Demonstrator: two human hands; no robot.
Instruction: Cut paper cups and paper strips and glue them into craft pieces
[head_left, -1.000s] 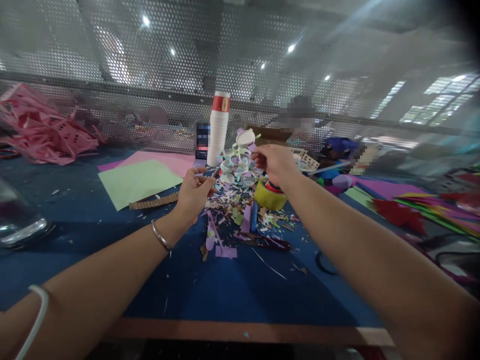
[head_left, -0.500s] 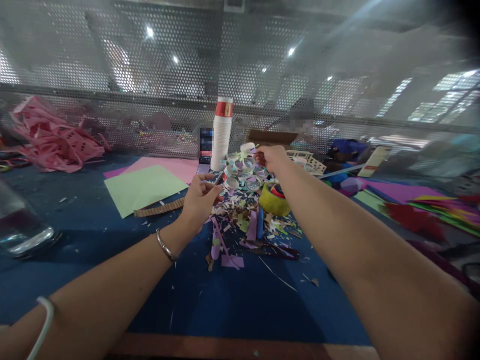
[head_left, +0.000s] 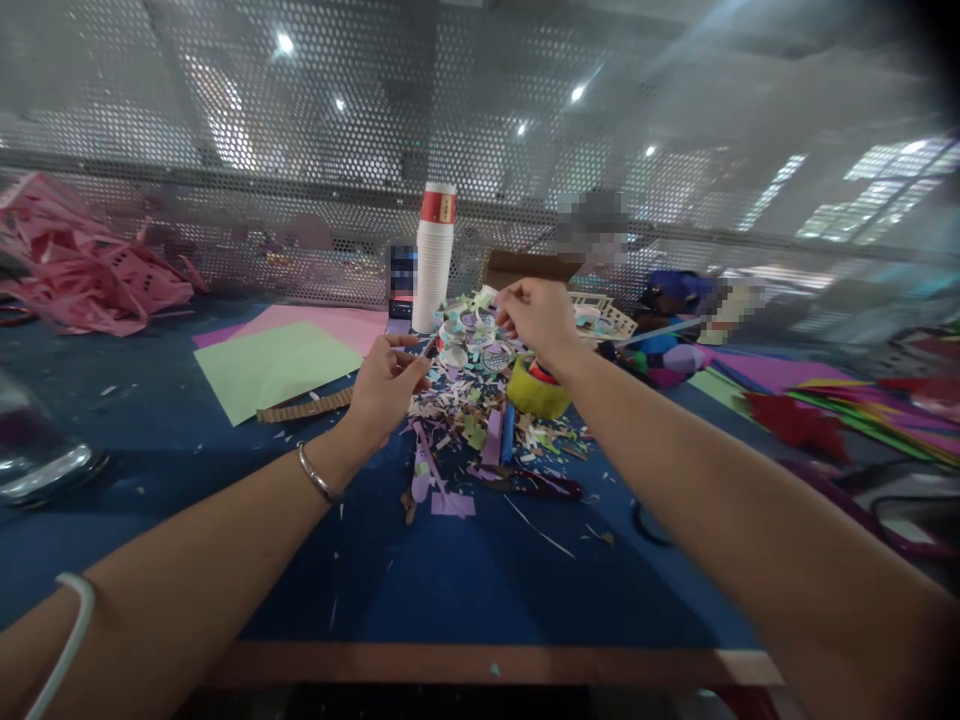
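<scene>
My left hand (head_left: 381, 392) is closed in a pinch on a thin purplish strip (head_left: 429, 346), which points up and to the right. Over the right side of a heap of cut paper rings (head_left: 466, 340), my right hand (head_left: 541, 318) has its thumb and fingers pressed together; whatever they hold, if anything, is hidden or too small to name. The rings are white, with green, blue and purple bits on them. Just below the right wrist stands a yellow tape roll (head_left: 529, 392). Paper scraps (head_left: 472, 420) spread in front of the heap.
Behind the heap rise a tall stack of paper cups (head_left: 433, 275) and a phone (head_left: 403, 285). Green paper (head_left: 277, 362) lies left, with crumpled pink paper (head_left: 90, 260) beyond. Dark-handled scissors (head_left: 544, 485) rest nearer me. Coloured sheets (head_left: 847, 400) lie right; a perforated panel (head_left: 360, 190) stands behind.
A white ring held up by my right hand is no longer visible at its fingertips. That hand sits slightly lower against the heap. The whole view has shifted a little.
</scene>
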